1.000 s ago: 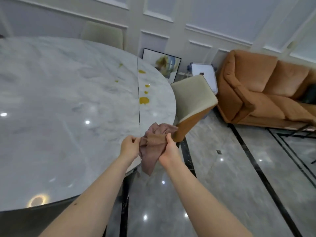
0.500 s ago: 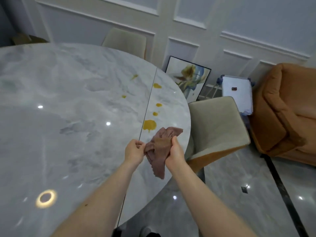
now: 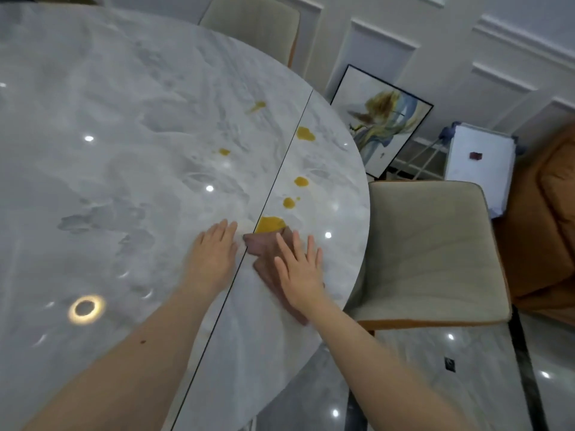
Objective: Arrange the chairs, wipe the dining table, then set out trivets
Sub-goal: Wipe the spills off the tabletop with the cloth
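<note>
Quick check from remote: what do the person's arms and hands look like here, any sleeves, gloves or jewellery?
Both forearms are bare as far as the frame shows, with no sleeves visible. The left hand and right hand wear no gloves, and no rings, watch or bracelet are visible. A small dark mark sits on the left forearm.

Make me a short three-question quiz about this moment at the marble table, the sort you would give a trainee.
1. True or false: the right hand lies flat on the brown wiping cloth.
2. What does the left hand touch? A) the cream upholstered chair B) the round grey marble table C) the cloth
3. Fill in: the cloth's far edge meets the nearest, largest ______ spill.

Key
1. True; its fingers are straight.
2. B; it rests open on the bare tabletop, left of the seam.
3. Yellow; five smaller spots lie beyond it.
</note>
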Motion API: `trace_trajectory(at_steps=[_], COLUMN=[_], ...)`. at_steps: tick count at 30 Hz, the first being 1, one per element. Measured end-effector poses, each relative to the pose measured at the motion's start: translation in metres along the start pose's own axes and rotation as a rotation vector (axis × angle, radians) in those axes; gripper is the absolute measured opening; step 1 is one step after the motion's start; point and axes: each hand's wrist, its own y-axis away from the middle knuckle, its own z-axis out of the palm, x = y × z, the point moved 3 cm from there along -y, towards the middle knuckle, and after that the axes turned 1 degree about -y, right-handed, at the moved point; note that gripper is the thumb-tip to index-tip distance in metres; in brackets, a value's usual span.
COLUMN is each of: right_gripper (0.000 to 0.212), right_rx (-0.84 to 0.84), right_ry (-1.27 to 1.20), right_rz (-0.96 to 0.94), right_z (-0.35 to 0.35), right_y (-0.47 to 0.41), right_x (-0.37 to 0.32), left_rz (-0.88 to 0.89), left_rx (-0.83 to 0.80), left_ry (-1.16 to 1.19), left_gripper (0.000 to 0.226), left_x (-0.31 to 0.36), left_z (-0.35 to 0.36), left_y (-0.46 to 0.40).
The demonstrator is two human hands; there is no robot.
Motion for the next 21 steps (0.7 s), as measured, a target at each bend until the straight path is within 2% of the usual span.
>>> trace_trajectory(at_steps=[3,7,13,17,21], right_gripper=[0.06,0.055,0.065,0.064,0.054], right_rx=[-0.017,0.006,0.148,0.099,0.049], right_ry=[0.112,0.124,0.131,0.079,0.059], right_rz=[-0.091,-0.193,0.068,-0.091,-0.312], right_z=[0.02,0.031,0.012,0.015,0.029], right_y=[-0.003,-0.005,-0.073,-0.119,-0.089], right_x=[0.008,0.01,0.037,0.001,-0.024], left_rz=[-0.024,-0.031,-0.056,-0.035,-0.011], left_rx=[-0.018,-0.005,0.075,0.099,0.108], left_ry=[-0.069,-0.088,-0.109,-0.138,-0.139], left_gripper=[0.063,0.066,0.062,0.057,0.055], left_x=[-0.014,-0.032,-0.035,-0.037,-0.037], left_z=[0.008,0.02,0.027,0.028,0.027], left_y=[-0.021,-0.04,-0.04,-0.042,-0.041])
